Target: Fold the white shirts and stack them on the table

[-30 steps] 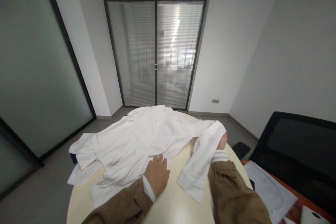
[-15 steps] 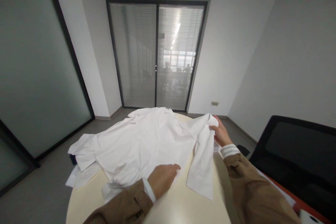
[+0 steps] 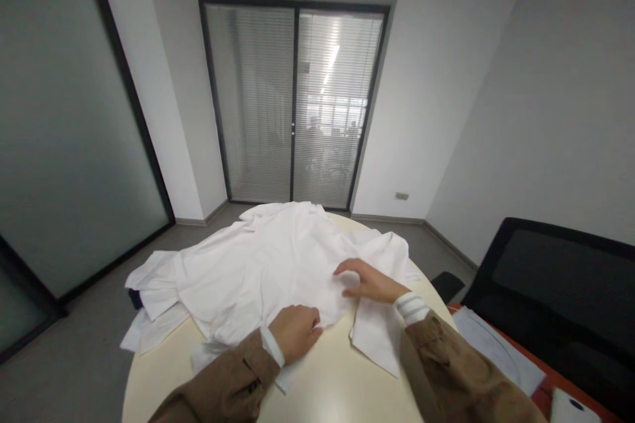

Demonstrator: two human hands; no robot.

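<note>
A white long-sleeved shirt [image 3: 278,258] lies spread and wrinkled over a round cream table [image 3: 342,383]. One sleeve [image 3: 380,334] lies folded down at the right, its end pointing toward me. Fingers curled, my left hand [image 3: 296,334] is closed at the near edge of the shirt, with cloth showing on both sides of it; the fingertips are partly hidden. Above the shirt's right part, beside the folded sleeve, my right hand [image 3: 372,281] is open, thumb and fingers apart and holding nothing.
A black mesh chair [image 3: 560,297] stands at the right, with a white cloth [image 3: 496,347] and a white phone-like object [image 3: 573,406] on an orange surface. Something dark blue [image 3: 135,299] shows under the shirt's left end. A blinds-covered glass door [image 3: 295,106] is beyond.
My right hand has let go of the sleeve near the shoulder and moved left and down over the shirt. The lifted sleeve part now lies flatter. My left hand has shifted slightly left.
</note>
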